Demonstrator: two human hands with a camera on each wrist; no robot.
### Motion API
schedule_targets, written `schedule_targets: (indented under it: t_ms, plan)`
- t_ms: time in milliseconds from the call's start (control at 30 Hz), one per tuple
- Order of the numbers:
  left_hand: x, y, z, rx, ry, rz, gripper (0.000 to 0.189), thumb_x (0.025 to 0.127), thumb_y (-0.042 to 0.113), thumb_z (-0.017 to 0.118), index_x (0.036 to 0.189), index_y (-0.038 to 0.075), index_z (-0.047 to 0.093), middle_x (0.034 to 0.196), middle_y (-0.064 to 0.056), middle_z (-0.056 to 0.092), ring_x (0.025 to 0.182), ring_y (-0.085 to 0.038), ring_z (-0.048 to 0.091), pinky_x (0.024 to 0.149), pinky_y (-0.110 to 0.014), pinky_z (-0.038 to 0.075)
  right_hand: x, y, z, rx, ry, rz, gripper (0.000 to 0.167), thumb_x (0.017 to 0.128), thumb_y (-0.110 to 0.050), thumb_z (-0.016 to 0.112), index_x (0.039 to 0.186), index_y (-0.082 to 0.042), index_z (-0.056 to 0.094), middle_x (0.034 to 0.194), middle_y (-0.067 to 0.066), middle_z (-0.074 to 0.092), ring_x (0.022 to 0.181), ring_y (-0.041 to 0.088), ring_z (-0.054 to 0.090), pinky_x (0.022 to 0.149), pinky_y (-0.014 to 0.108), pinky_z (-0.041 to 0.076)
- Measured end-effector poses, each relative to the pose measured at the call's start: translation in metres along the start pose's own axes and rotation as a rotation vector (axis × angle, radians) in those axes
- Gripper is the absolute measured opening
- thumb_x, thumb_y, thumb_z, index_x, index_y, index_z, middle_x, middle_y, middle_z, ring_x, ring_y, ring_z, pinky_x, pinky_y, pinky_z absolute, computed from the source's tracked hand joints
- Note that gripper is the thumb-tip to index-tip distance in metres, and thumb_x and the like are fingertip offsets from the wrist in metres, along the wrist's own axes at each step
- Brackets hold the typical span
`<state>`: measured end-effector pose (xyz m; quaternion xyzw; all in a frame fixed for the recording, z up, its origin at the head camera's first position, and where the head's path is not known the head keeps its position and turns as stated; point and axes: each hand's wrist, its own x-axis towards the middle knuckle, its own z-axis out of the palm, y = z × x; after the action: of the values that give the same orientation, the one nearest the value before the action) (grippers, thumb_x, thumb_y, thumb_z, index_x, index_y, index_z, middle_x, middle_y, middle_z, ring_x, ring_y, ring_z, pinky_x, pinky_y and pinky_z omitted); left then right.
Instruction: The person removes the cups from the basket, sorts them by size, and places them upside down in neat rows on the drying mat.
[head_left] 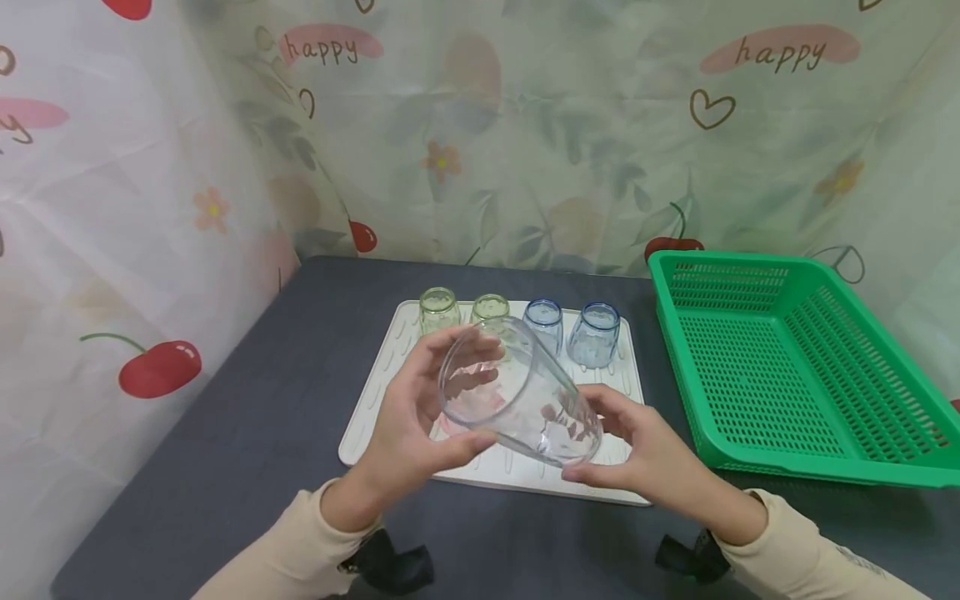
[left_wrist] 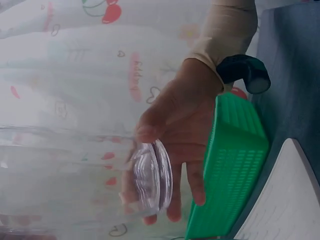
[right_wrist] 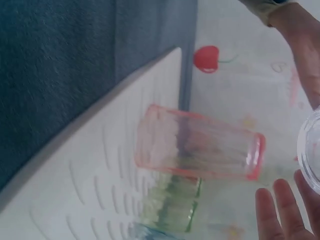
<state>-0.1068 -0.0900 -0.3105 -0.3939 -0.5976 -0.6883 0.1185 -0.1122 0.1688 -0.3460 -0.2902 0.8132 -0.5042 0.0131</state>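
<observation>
A clear drinking glass (head_left: 551, 412) is tilted in the air, its wide mouth to the left and its base to the right. My left hand (head_left: 408, 421) holds it near the mouth, thumb below and fingers behind the wall. At the base end my right hand (head_left: 637, 437) grips it between thumb and fingers. Below is a white ridged drying mat (head_left: 375, 417). A pink-tinted glass (right_wrist: 200, 145) stands upside down on the mat, mostly hidden behind the clear one in the head view. Two green glasses (head_left: 438, 310) and two blue glasses (head_left: 595, 337) stand upside down along its back.
A green plastic basket (head_left: 678, 375) with slotted walls stands right of the mat, nothing visible inside it. The dark grey table (head_left: 300, 367) is backed by a patterned white curtain (head_left: 525, 150) behind and at the sides.
</observation>
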Motion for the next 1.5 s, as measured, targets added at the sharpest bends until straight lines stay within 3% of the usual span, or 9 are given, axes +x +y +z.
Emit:
schedule_targets:
  t_ms: [167,300,467,667,833,1067,1233,1300,1500]
  plan:
    - [-0.003,0.003,-0.010,-0.013,-0.012,-0.080,0.078,0.080,0.013,0.079,0.140,-0.007,0.033,0.136,-0.014,0.051,0.128,-0.022,0.051,0.104,-0.039,0.046,0.000,-0.002,-0.017,0.066,0.083,-0.102,0.066,0.074,0.003,0.080,0.133,-0.003,0.052,0.119,-0.005,0.060,0.098,0.007,0.061,0.082,0.021,0.054]
    - [-0.006,0.005,-0.016,0.048,-0.035,-0.172,0.085,0.078,0.012,0.081,0.144,-0.002,0.030,0.138,-0.016,0.049,0.127,-0.019,0.050,0.105,-0.032,0.044,0.002,-0.004,-0.028,0.213,0.116,-0.200,0.068,0.074,0.016,0.074,0.135,0.001,0.050,0.125,-0.003,0.060,0.101,0.009,0.062,0.079,0.021,0.056]
    - [-0.009,0.002,-0.019,0.133,-0.089,-0.245,0.093,0.070,-0.004,0.079,0.147,0.005,0.028,0.140,-0.012,0.047,0.124,-0.018,0.050,0.103,-0.030,0.045,0.005,-0.009,-0.034,0.392,0.177,-0.286,0.068,0.073,0.022,0.069,0.136,0.003,0.049,0.128,0.006,0.060,0.108,0.014,0.064,0.079,0.025,0.057]
    - [-0.014,-0.005,-0.021,0.241,-0.189,-0.219,0.102,0.067,-0.004,0.082,0.151,0.009,0.025,0.146,-0.011,0.041,0.131,-0.021,0.046,0.105,-0.033,0.044,0.008,-0.018,-0.035,0.535,0.248,-0.336,0.064,0.076,0.021,0.066,0.135,0.008,0.047,0.133,0.011,0.055,0.115,0.020,0.061,0.084,0.030,0.056]
    - [-0.017,-0.004,-0.026,0.372,-0.200,-0.167,0.089,0.072,-0.001,0.081,0.147,0.007,0.034,0.143,-0.012,0.045,0.132,-0.026,0.046,0.106,-0.038,0.044,0.011,-0.021,-0.033,0.498,0.270,-0.307,0.068,0.074,0.024,0.064,0.138,0.007,0.046,0.132,0.011,0.058,0.116,0.020,0.060,0.086,0.027,0.055]
    - [-0.022,0.001,-0.044,0.639,-0.107,-0.174,0.064,0.084,0.005,0.072,0.142,0.009,0.044,0.142,-0.007,0.050,0.129,-0.019,0.048,0.105,-0.034,0.044,0.016,-0.016,-0.027,0.431,0.270,-0.262,0.067,0.075,0.025,0.065,0.137,0.006,0.048,0.135,0.010,0.056,0.119,0.019,0.059,0.088,0.026,0.054]
    - [-0.027,-0.002,-0.056,0.870,-0.062,-0.157,0.063,0.087,0.011,0.069,0.145,0.012,0.043,0.142,-0.006,0.050,0.126,-0.023,0.052,0.102,-0.043,0.046,0.022,-0.012,-0.022,0.330,0.291,-0.189,0.066,0.076,0.019,0.070,0.136,0.003,0.050,0.136,0.007,0.054,0.121,0.014,0.057,0.092,0.023,0.051]
    - [-0.030,-0.005,-0.061,0.960,-0.061,-0.172,0.065,0.089,0.015,0.068,0.147,0.013,0.040,0.143,-0.006,0.050,0.127,-0.024,0.052,0.101,-0.048,0.045,0.025,-0.010,-0.020,0.305,0.304,-0.162,0.065,0.075,0.018,0.071,0.135,0.002,0.051,0.135,0.006,0.054,0.121,0.013,0.056,0.092,0.023,0.051]
    - [-0.038,-0.015,-0.073,1.165,-0.112,-0.292,0.071,0.091,0.030,0.065,0.152,0.013,0.032,0.149,-0.010,0.042,0.136,-0.027,0.043,0.105,-0.051,0.042,0.031,-0.002,-0.015,0.258,0.309,-0.123,0.064,0.077,0.011,0.075,0.136,0.001,0.051,0.134,0.005,0.053,0.121,0.014,0.055,0.096,0.021,0.048]
